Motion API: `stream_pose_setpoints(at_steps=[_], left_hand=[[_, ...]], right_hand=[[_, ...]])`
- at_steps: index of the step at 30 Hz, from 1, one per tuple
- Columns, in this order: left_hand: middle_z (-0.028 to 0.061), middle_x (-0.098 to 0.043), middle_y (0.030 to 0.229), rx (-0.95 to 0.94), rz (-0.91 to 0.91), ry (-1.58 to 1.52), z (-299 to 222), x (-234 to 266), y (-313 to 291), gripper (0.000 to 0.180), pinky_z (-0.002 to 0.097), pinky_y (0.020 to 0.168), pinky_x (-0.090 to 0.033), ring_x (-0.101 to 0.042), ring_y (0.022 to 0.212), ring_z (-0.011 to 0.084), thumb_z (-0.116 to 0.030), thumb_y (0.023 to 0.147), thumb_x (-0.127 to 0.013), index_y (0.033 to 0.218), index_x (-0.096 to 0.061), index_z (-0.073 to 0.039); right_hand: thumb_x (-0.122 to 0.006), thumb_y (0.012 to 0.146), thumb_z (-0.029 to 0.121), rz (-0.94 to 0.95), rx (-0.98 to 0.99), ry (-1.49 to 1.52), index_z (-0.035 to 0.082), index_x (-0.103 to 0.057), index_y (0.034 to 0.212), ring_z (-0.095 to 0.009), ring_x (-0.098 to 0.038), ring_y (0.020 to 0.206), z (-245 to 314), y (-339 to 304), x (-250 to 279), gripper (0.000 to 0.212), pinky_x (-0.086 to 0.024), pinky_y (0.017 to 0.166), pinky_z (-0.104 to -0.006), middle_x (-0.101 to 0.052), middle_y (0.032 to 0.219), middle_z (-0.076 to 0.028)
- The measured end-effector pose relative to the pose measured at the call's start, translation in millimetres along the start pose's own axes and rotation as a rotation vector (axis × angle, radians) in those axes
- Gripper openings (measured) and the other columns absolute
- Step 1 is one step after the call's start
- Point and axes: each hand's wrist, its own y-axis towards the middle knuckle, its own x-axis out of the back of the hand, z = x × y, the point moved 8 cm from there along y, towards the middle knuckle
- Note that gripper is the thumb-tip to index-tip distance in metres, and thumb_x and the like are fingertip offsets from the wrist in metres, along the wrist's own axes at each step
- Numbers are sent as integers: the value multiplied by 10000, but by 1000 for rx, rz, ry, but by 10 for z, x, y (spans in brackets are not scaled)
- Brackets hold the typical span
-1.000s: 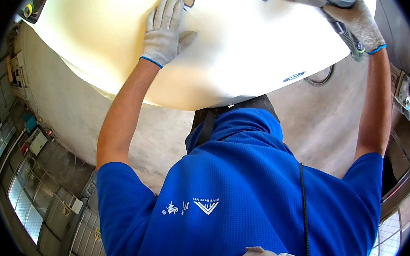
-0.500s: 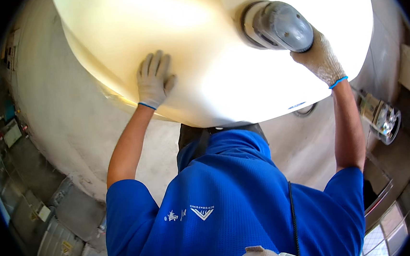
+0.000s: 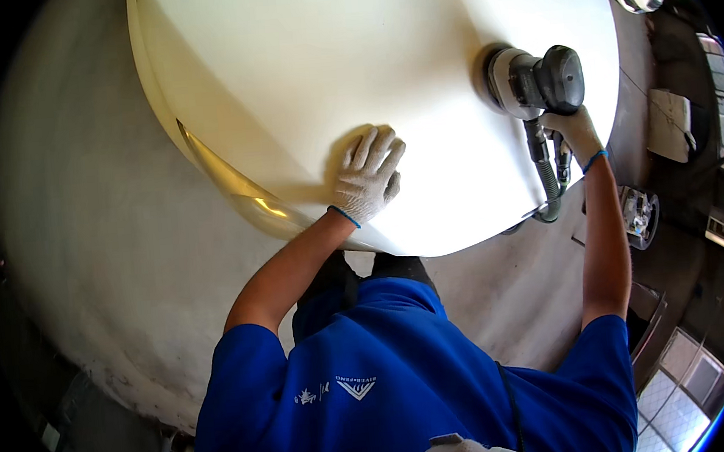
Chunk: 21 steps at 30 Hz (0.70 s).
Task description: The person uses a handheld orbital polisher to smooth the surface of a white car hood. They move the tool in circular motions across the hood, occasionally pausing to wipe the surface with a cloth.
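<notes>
**Left hand (image 3: 365, 179) flat on the hood (image 3: 358, 73), right hand (image 3: 576, 131) grasping the sander (image 3: 535, 81)**

Your gloved left fingers are straight, a little spread and pointing toward 1 o'clock, released and pressed on the white hood rather than round anything. Your gloved right fingers grasp the sander, though most of their wrap is hidden behind it. Reading the clock from your left hand, the sander stands well apart at 2 o'clock, above the hood's right half, its disc side turned to the surface; you cannot tell whether the disc touches. A ribbed hose (image 3: 550, 181) drops from the sander toward 6 o'clock, down to the hood's edge. At 9 o'clock from your left hand, a gold-tinted lamp (image 3: 245, 193) runs along the hood's rim, with grey floor (image 3: 95, 187) beyond. Your blue shirt (image 3: 418, 391) fills 6 o'clock. Farther out at 3 o'clock is a pale panel (image 3: 670, 125); at 4, a bright window (image 3: 682, 396).
</notes>
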Motion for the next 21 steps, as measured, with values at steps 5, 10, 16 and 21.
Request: stream_pose_setpoints(at_steps=[5, 10, 16, 21], left_hand=[[101, -451, 1523, -147, 176, -70, 95, 105, 133, 542, 517, 1148, -368, -375, 1453, 320, -243, 840, -690, 1365, -594, -145], [140, -446, 1518, -166, 276, -27, 502, 445, 377, 628, 518, 1205, -319, -387, 1434, 316, -332, 916, -634, 1485, -460, -130], [132, -569, 1410, 26, 92, -410, 763, 1363, 1209, 618, 437, 1145, -412, -543, 1306, 308, -255, 914, -718, 1464, -484, -96], [149, -669, 1310, -112, 127, -447, 154, 1621, 2293, 522, 370, 1082, -477, -636, 1224, 282, -396, 947, -672, 1331, -619, -47]], right_hand=[[-733, 726, 165, -4, -58, 43, 25, -717, 793, -119, -575, 530, 142, -247, -213, 156, -412, 451, -273, -645, 652, -44], [-740, 739, 56, 76, 45, 52, -62, -651, 1174, -203, -687, 949, 207, -584, -648, 460, -554, 883, -333, -725, 998, -116], [-706, 753, 78, 150, 324, -180, 76, -540, 1401, -385, -683, 1108, 1108, -765, -1136, 668, -547, 981, -445, -712, 1165, -238], [-701, 757, 112, 125, 379, -245, 42, -563, 1345, -405, -686, 1063, 1783, -444, -1323, 608, -546, 961, -445, -718, 1100, -254]])
